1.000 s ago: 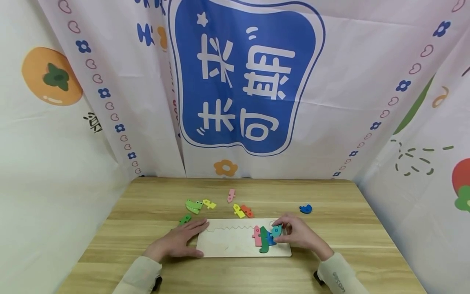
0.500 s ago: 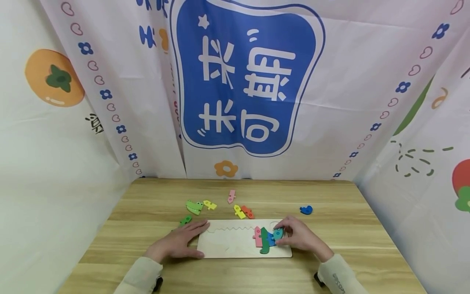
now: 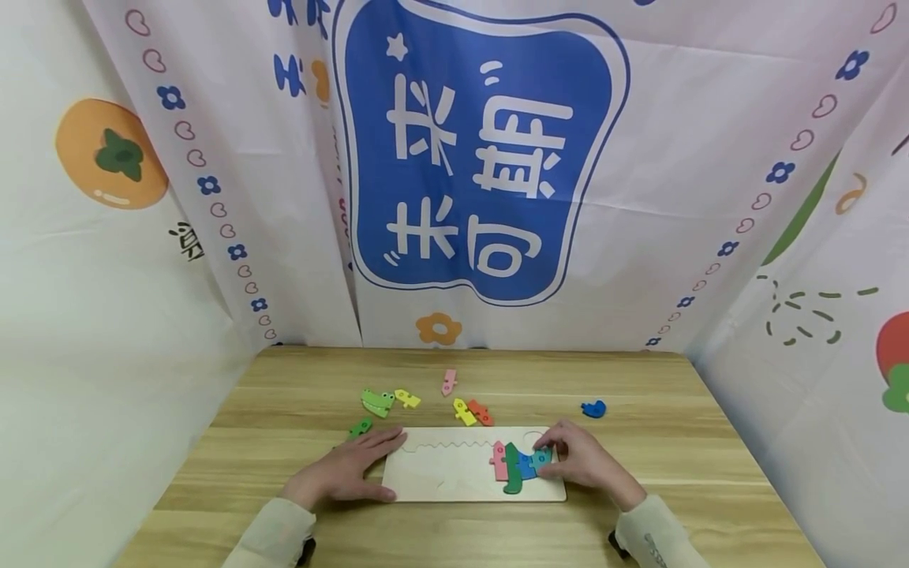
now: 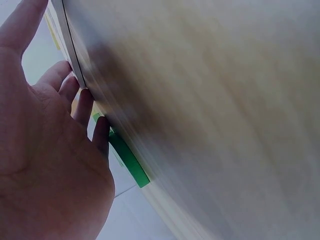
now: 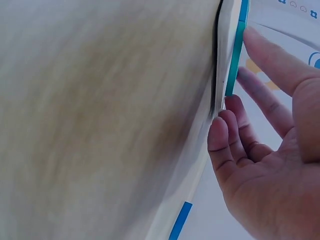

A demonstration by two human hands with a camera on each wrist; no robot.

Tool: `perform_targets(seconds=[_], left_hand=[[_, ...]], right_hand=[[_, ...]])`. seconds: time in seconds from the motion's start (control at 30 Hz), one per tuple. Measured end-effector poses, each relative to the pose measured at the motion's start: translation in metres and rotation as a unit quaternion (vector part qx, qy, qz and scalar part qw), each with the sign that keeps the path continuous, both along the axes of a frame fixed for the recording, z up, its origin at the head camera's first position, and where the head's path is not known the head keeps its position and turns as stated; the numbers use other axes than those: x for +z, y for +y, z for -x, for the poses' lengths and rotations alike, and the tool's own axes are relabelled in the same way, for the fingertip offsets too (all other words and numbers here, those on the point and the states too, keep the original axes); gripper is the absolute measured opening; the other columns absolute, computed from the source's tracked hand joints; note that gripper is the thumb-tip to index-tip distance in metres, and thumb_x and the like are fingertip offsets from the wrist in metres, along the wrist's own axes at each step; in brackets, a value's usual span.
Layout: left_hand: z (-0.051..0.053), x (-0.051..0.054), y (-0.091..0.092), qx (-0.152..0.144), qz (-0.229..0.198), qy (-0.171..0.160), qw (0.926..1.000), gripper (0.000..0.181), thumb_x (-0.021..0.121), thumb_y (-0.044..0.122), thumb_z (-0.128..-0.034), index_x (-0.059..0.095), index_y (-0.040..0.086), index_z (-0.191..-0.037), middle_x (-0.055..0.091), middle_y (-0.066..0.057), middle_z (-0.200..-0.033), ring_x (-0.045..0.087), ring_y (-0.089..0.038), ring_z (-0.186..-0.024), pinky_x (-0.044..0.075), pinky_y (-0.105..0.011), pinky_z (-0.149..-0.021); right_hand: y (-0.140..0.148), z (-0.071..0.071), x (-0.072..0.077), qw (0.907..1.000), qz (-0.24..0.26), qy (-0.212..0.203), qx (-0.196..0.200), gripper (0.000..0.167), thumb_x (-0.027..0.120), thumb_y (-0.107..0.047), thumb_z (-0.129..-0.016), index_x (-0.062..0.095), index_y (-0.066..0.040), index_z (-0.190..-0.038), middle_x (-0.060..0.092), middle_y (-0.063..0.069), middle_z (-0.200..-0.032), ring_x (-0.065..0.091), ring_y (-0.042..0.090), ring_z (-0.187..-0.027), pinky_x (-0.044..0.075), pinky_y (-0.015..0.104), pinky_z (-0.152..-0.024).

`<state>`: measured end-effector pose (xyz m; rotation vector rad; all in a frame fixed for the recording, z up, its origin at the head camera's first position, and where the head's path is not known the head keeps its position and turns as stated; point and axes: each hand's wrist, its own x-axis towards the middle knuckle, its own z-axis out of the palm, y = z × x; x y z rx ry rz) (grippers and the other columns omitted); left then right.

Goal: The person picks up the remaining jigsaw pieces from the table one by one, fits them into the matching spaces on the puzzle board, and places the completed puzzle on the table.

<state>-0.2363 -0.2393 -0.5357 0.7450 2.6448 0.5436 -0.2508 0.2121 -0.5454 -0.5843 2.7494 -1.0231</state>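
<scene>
1. At the 3 o'clock end of the board (image 3: 433, 476), the right hand (image 3: 584, 459) pinches the teal piece (image 3: 543, 457) between thumb and fingers, little spread.
2. The left hand (image 3: 348, 471) spans the board's 9 o'clock edge, thumb wide of the fingers, touching it without gripping any piece.
3. Toward 9 o'clock from the teal piece lie the blue piece (image 3: 525, 466), the dark green piece (image 3: 512, 476) and the pink piece (image 3: 499, 461); whether all sit flat is unclear.
4. The risk, it seems: a sideways push on the teal piece could drive that row askew, while lifting it might pull up the blue piece beside it.
5. Should the left hand ease off, the board could slide; the green piece (image 3: 360, 427), near its fingers toward 10 o'clock, might get knocked.
</scene>
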Motion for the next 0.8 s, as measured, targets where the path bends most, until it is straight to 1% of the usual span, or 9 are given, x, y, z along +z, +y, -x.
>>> perform_targets(seconds=[0.27, 0.5, 0.8], left_hand=[[-0.001, -0.0004, -0.0005, -0.001, -0.006, 0.003, 1.0, 0.1, 0.07, 0.069, -0.0866, 0.029, 0.021, -0.165, 0.027, -0.004, -0.172, 0.022, -0.045, -0.156, 0.025, -0.075, -0.118], [-0.0008, 0.0002, -0.0004, -0.004, -0.006, 0.004, 1.0, 0.101, 0.07, 0.069, -0.0863, 0.028, 0.021, -0.165, 0.026, -0.003, -0.172, 0.023, -0.043, -0.157, 0.026, -0.074, -0.118], [-0.0005, 0.0003, 0.0, -0.003, -0.006, 0.002, 1.0, 0.101, 0.071, 0.068, -0.0865, 0.029, 0.02, -0.165, 0.026, -0.004, -0.172, 0.023, -0.041, -0.157, 0.025, -0.072, -0.119]], right_hand=[[0.0012, 0.0005, -0.0006, 0.9999, -0.009, -0.004, 0.002, 0.034, 0.092, -0.025, -0.078, 0.078, -0.02, -0.109, 0.061, -0.004, -0.098, 0.048, 0.016, -0.086, 0.041, 0.024, -0.072], [0.0021, 0.0009, 0.0005, 0.9999, -0.003, -0.004, 0.016, 0.035, 0.093, -0.022, -0.077, 0.078, -0.018, -0.109, 0.061, -0.003, -0.097, 0.048, 0.016, -0.085, 0.041, 0.023, -0.071], [0.0027, 0.0021, 0.0003, 0.9998, -0.007, -0.006, 0.016, 0.037, 0.093, -0.023, -0.077, 0.077, -0.018, -0.11, 0.061, -0.004, -0.097, 0.049, 0.017, -0.086, 0.041, 0.024, -0.071]])
